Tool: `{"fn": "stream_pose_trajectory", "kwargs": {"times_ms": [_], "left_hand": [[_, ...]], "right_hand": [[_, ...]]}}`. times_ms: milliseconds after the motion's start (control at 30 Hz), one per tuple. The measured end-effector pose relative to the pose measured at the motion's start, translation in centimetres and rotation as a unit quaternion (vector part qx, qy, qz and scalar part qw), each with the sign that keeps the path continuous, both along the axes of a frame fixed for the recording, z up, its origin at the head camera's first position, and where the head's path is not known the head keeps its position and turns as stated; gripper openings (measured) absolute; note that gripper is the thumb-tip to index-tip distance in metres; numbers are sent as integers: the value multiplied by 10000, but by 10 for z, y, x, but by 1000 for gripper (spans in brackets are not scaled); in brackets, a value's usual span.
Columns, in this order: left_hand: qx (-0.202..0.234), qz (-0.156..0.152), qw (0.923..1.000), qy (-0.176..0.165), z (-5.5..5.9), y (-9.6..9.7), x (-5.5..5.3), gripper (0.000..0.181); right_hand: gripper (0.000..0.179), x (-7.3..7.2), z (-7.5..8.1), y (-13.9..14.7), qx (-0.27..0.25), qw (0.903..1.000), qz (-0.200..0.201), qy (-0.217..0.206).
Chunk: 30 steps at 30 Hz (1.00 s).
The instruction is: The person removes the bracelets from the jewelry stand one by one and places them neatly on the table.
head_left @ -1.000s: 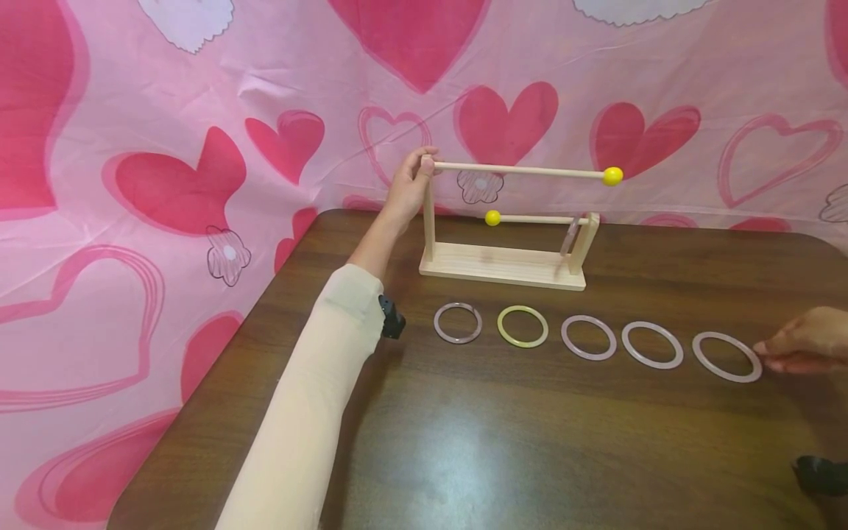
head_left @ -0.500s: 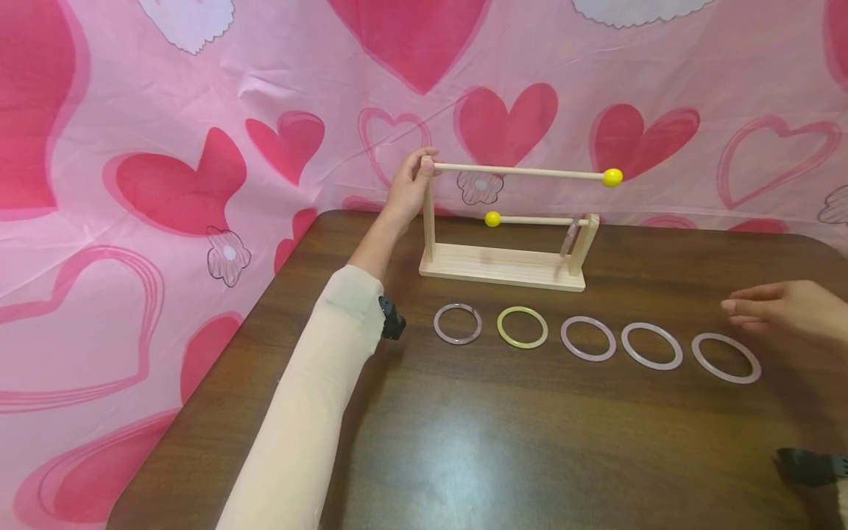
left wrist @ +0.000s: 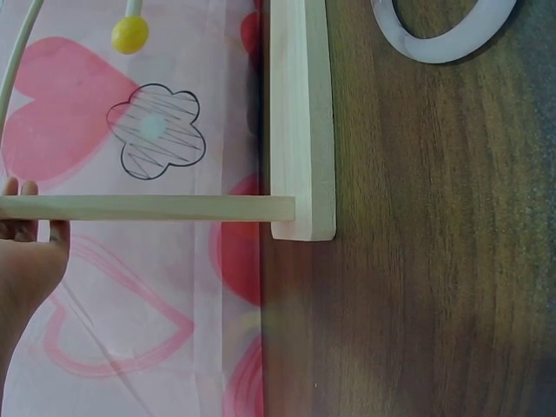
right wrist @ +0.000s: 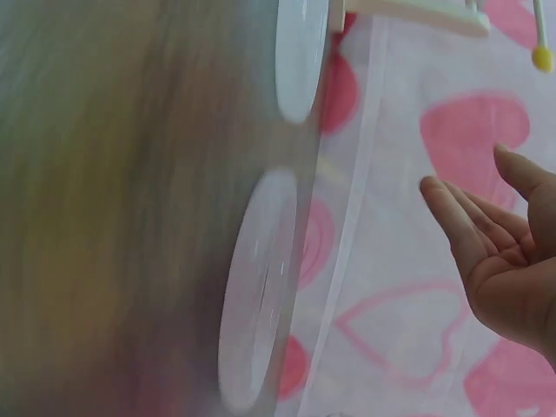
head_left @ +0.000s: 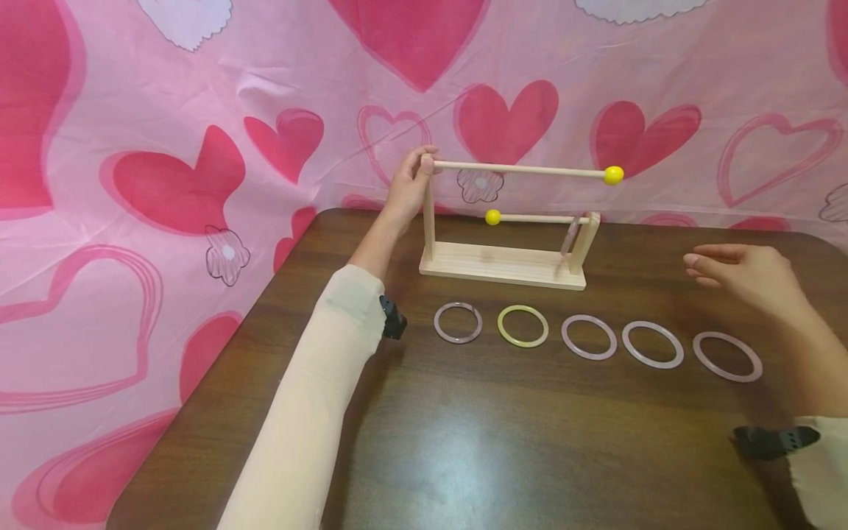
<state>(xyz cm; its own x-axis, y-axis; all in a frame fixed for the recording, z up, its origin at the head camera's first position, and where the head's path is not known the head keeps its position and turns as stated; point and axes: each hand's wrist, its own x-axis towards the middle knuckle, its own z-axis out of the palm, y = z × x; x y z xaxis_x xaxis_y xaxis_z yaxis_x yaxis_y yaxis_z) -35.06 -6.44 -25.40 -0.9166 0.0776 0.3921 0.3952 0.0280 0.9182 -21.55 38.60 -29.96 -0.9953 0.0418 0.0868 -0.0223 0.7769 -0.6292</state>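
A pale wooden stand (head_left: 503, 265) has two horizontal rods with yellow balls at their ends. At the top of its taller left post (left wrist: 174, 208), my left hand (head_left: 409, 188) grips the wood between thumb and fingers. One translucent pinkish ring (head_left: 570, 237) hangs on the lower rod, close to the short right post. In front of the stand several rings lie flat in a row; a yellow-green ring (head_left: 501, 324) is second from left, the others pale purple or pinkish. Above and behind the rightmost ring (head_left: 742, 379), my right hand (head_left: 745, 272) is in the air, fingers extended and holding nothing.
The brown wooden table (head_left: 411, 442) reaches back to a pink cloth (head_left: 298, 59) with heart prints. Black wrist cameras are strapped on both forearms, one on the left sleeve (head_left: 331, 353).
My right hand has left the rightmost ring, rising and moving left and away over the table. That ring stays on the table. The left hand and the stand have not moved.
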Motion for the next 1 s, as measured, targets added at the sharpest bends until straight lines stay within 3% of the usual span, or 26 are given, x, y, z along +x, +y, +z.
{"fn": "stream_pose_trajectory", "kwargs": {"times_ms": [133, 267, 400, 1000], "left_hand": [[-10, -29, 10000, 31, 0, -1, 0, 34], [0, -30, 10000, 22, 0, -1, 0, 34], [-9, -5, 10000, -31, 0, -1, 0, 34], [13, 37, 10000, 33, 1, 1, 1, 34]], "right_hand": [[72, -6, 17, -26, -433, 9989, -190, -50], [69, -7, 20, -49, -928, 9943, -258, 455], [66, -13, 20, -61, -1187, 9907, -185, 637], [59, -34, 19, -97, -1385, 9879, 146, 677]]}}
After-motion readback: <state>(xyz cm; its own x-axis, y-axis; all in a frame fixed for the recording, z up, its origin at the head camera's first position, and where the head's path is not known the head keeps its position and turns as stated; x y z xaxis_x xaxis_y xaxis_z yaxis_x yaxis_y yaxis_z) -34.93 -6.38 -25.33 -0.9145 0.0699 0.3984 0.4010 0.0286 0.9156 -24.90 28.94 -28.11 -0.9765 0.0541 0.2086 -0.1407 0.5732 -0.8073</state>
